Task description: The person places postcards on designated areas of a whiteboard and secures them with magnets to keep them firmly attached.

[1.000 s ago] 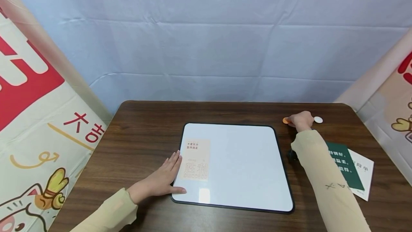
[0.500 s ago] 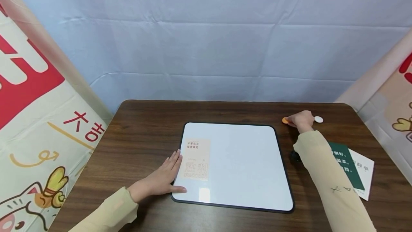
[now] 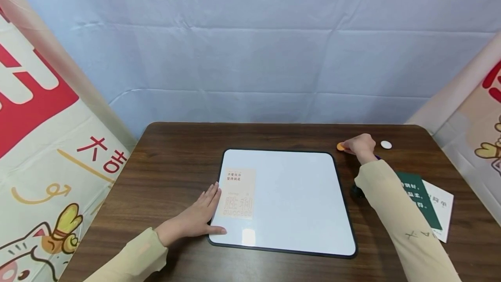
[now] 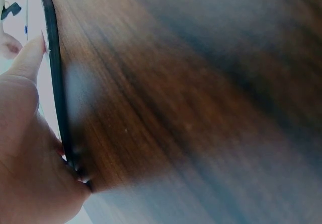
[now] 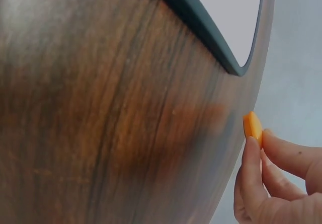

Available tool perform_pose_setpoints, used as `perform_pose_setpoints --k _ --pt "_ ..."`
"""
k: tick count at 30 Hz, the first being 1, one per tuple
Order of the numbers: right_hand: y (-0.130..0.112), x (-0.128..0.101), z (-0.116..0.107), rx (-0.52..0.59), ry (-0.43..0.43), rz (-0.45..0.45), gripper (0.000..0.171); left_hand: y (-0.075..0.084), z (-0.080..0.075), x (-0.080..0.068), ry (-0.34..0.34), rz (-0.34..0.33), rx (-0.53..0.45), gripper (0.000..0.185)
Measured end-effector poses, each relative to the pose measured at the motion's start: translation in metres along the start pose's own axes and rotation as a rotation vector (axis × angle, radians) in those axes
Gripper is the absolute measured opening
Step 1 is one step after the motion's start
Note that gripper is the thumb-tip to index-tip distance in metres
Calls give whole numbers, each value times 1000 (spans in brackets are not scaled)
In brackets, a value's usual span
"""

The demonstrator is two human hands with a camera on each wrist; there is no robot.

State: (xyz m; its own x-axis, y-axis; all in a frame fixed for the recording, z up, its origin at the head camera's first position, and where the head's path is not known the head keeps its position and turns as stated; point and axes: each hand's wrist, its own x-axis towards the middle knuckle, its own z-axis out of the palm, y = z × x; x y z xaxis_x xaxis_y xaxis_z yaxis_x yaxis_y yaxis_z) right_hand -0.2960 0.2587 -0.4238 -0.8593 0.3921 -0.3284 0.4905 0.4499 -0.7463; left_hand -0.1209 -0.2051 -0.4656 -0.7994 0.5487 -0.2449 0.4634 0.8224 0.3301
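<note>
My left hand (image 3: 198, 215) lies along the left edge of a white board with a black rim (image 3: 293, 203), fingers straight, its thumb over the near left corner. On the board's left part, beside those fingers, is a cream card (image 3: 239, 194) with printed characters. Beyond the board's far right corner, my right hand (image 3: 361, 146) pinches an orange round magnet (image 5: 253, 126) between thumb and fingertips. The right wrist view shows the magnet edge-on, held above the wooden tabletop. To the right of that hand lies a white disc (image 3: 385, 145).
Under the right forearm, a dark green card (image 3: 424, 203) overlaps a white card (image 3: 444, 208). A black object (image 3: 357, 191), partly hidden by the sleeve, sits beside the board's right rim. Cloth (image 3: 250, 55) hangs behind the brown wooden table (image 3: 176, 156).
My right hand has shifted slightly left with the orange magnet, away from the white disc. The left hand, the board and the cream card stay in place.
</note>
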Motion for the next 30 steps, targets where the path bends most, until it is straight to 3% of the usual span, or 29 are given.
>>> perform_pose_setpoints --k 30 --pt "-22 -22 31 14 -105 -145 28 -1 2 -1 4 3 7 110"
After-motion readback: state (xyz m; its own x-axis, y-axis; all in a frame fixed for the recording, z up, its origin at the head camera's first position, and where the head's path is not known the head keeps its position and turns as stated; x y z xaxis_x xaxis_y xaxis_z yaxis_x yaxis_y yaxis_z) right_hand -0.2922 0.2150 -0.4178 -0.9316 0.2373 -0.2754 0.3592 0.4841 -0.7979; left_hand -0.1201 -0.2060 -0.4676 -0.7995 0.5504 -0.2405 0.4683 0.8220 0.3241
